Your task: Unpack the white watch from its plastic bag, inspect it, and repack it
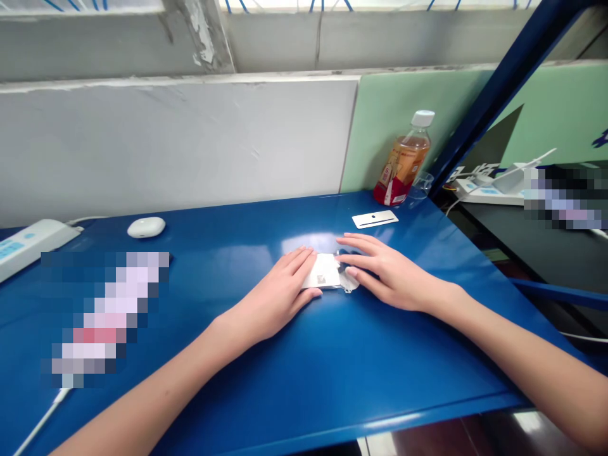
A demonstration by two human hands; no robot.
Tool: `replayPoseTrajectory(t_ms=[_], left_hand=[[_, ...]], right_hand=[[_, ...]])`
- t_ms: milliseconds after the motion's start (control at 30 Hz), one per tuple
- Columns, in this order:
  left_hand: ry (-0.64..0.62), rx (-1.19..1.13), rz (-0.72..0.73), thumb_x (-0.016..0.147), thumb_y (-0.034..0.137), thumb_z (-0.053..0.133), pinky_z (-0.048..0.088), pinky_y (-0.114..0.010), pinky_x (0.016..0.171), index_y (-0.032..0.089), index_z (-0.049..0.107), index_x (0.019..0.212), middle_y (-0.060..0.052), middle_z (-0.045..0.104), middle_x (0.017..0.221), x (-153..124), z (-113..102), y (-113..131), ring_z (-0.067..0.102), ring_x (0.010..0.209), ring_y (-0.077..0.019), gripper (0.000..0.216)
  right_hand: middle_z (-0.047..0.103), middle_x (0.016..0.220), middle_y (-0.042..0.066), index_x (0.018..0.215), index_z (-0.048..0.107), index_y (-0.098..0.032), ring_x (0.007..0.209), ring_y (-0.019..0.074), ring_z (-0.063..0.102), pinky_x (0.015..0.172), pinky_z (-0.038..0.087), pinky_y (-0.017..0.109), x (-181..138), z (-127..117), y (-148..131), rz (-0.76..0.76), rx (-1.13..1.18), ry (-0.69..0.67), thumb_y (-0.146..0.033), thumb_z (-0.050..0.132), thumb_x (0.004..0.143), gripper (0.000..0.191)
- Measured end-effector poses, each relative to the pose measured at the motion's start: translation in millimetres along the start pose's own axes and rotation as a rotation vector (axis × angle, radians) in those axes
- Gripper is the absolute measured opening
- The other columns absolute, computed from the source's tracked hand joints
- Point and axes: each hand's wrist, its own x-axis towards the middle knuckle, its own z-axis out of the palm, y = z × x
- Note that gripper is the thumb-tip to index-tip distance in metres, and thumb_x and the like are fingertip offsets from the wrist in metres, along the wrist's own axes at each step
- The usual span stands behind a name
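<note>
A small flat white packet (323,271) with a dark square print lies on the blue tabletop. Its right end runs into crumpled, clear-looking wrapping (349,280). My left hand (287,285) is closed over the packet's left end, fingers across the top and thumb along the near edge. At the other end, my right hand (392,269) has its fingers apart, tips at or just over the wrapping; whether they press on it I cannot tell. Behind my right hand lies a thin white card (375,219) with a black dot and a dark line.
A drink bottle (403,161) stands in the back right corner beside a clear ring-shaped item (422,185). On the left are a white earbud case (146,227), a power strip (35,244) and a pixelated object (111,304) with a white cable. A blue post (503,82) rises at right.
</note>
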Motion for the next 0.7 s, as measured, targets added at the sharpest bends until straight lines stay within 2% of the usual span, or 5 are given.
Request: replayPoseTrajectory(t_ms=[200, 400, 500, 567, 700], left_hand=[[0.024, -0.075, -0.006, 0.105, 0.039, 0.039, 0.031, -0.047, 0.12, 0.015, 0.035, 0.151, -0.015, 0.038, 0.158, 0, 0, -1, 0.027, 0.15, -0.0273, 0.052], [0.125, -0.303, 0.075, 0.107, 0.039, 0.033, 0.037, -0.043, 0.116, 0.02, 0.038, 0.149, -0.012, 0.046, 0.153, -1, -8, 5, 0.043, 0.142, -0.0258, 0.047], [0.198, -0.466, 0.131, 0.108, 0.033, 0.03, 0.047, -0.037, 0.106, 0.02, 0.048, 0.141, -0.01, 0.06, 0.139, -1, -11, 12, 0.059, 0.126, -0.023, 0.041], [0.243, -0.512, 0.117, 0.107, 0.029, 0.032, 0.052, -0.032, 0.095, 0.019, 0.061, 0.125, -0.008, 0.07, 0.121, 0, -11, 16, 0.068, 0.108, -0.0209, 0.035], [0.288, -0.471, 0.052, 0.101, 0.022, 0.047, 0.053, -0.027, 0.076, 0.017, 0.068, 0.105, -0.004, 0.074, 0.097, 1, -8, 20, 0.07, 0.084, -0.0178, 0.022]], right_hand=[[0.065, 0.131, 0.014, 0.13, 0.062, -0.017, 0.126, 0.0292, 0.057, 0.105, 0.05, 0.05, 1, 7, 18, -0.012, 0.05, 0.077, -0.012, 0.046, 0.096, 0.038], [0.075, 0.108, 0.008, 0.112, 0.073, -0.022, 0.099, 0.0232, 0.07, 0.088, 0.057, 0.038, 5, -2, 8, 0.034, 0.379, 0.27, -0.023, 0.062, 0.094, 0.022], [0.077, 0.092, 0.005, 0.096, 0.077, -0.023, 0.085, 0.0209, 0.07, 0.078, 0.057, 0.035, 7, -12, 1, 0.093, 0.535, 0.37, -0.026, 0.07, 0.089, 0.01], [0.076, 0.085, 0.003, 0.09, 0.077, -0.023, 0.078, 0.019, 0.068, 0.071, 0.055, 0.032, 7, -16, -2, 0.138, 0.617, 0.403, -0.027, 0.072, 0.087, 0.007], [0.074, 0.08, 0.003, 0.086, 0.076, -0.021, 0.071, 0.0169, 0.065, 0.063, 0.052, 0.029, 8, -17, -3, 0.253, 0.71, 0.384, -0.03, 0.071, 0.088, 0.01]])
